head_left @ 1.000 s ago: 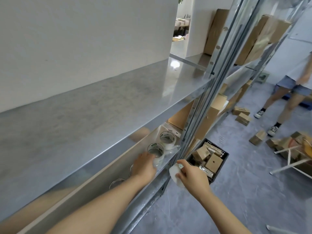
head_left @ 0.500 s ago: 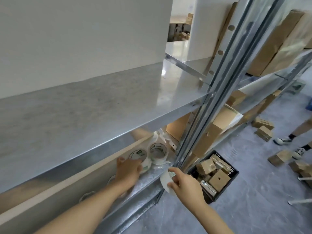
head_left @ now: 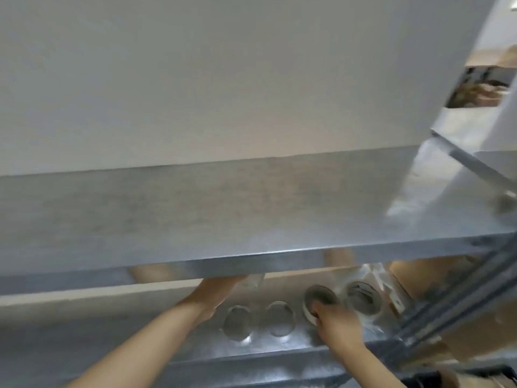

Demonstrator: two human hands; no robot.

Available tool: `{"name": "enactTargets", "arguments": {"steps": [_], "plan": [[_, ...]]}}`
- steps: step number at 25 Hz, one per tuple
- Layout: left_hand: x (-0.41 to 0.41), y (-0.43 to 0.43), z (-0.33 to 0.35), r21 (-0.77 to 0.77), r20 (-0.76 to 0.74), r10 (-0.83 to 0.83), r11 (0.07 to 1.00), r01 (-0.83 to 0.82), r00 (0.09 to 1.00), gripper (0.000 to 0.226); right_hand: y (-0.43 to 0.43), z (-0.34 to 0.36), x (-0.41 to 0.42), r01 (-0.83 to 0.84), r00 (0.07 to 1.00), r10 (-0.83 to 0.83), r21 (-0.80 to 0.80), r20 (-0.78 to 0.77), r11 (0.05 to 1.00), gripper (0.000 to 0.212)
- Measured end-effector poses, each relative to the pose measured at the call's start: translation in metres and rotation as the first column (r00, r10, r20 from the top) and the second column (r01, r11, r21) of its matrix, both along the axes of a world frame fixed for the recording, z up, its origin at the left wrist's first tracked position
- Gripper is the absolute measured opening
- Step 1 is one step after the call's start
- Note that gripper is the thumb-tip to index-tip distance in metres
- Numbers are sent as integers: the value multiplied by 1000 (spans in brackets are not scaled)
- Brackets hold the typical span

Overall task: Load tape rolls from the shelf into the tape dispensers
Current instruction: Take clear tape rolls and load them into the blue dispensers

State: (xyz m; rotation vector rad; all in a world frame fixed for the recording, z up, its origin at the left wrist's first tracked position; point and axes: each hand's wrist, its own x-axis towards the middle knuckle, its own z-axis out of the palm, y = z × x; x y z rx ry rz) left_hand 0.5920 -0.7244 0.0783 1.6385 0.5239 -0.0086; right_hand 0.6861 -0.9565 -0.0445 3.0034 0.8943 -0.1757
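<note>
the tape roll [head_left: 321,296] in hand is sitting on the lower shelf [head_left: 279,350], tipped so that its open core is facing the camera, and the right hand [head_left: 340,324] is gripping it at the near rim, with the fingers [head_left: 317,310] curling over the edge towards the core. just right of it a wrapped roll [head_left: 363,299] is lying in crinkled clear plastic, and to its left a second roll [head_left: 279,317] and a third roll [head_left: 237,322] are standing side by side in the same row. the left hand [head_left: 218,289] is reaching deeper in, under the front lip of the upper shelf [head_left: 223,208]; that lip is hiding its fingers, so whether they are closing on anything cannot be told, though something pale and clear is showing just beside them. the whole view is smearing with motion, so fine detail is being lost. the step in hand is looking like the fetching of rolls from the shelf, the first part of the job, since no dispenser is showing anywhere in view. the next move is probably calling for a firm hold on the rim, a lift clear of the neighbouring rolls without knocking them over, and a careful draw outward under the low upper shelf before carrying the roll to a dispenser.
</note>
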Motion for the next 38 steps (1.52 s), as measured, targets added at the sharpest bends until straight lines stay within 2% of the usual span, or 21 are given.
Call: {"name": "enactTargets", "arguments": {"steps": [2, 5, 8, 9, 11, 17, 22, 26, 30, 34, 38], "plan": [[-18, 19, 8, 13, -42, 124, 992, -123, 991, 8, 9, 3, 1, 8, 1000, -9, 52, 24, 999, 28], [-45, 49, 9, 32, -53, 311, 950, -310, 949, 11, 57, 40, -6, -73, 997, 75, 195, -4, 978, 24], [-80, 83, 7, 107, -33, 378, 922, -373, 925, 5, 129, 69, -27, -174, 982, 189, 376, -4, 910, 24], [-96, 96, 5, 141, -25, 379, 918, -372, 925, 12, 152, 76, -41, -215, 972, 236, 398, -4, 892, 23], [-136, 123, 7, 152, 7, 383, 913, -380, 924, 21, 199, 87, -75, -292, 943, 331, 392, -35, 872, 21], [-295, 223, 10, 100, 75, 454, 882, -460, 888, 17, 321, 101, -204, -465, 866, 500, 408, 23, 786, 19], [-430, 292, 18, 129, 62, 596, 791, -598, 801, 18, 418, 115, -316, -591, 777, 628, 395, 43, 704, 20], [-509, 331, 22, 113, 13, 704, 705, -700, 710, 14, 485, 120, -388, -620, 733, 681, 420, 7, 663, 20], [-560, 368, 21, 118, -12, 759, 647, -753, 651, 13, 543, 121, -439, -580, 702, 706, 505, -88, 639, 17], [-586, 408, 18, 101, -17, 787, 615, -782, 617, 8, 602, 117, -466, -575, 664, 735, 536, -136, 618, 13], [-597, 470, 17, 124, -54, 799, 601, -790, 599, 20, 678, 108, -482, -525, 629, 747, 592, -215, 612, 12]]}}
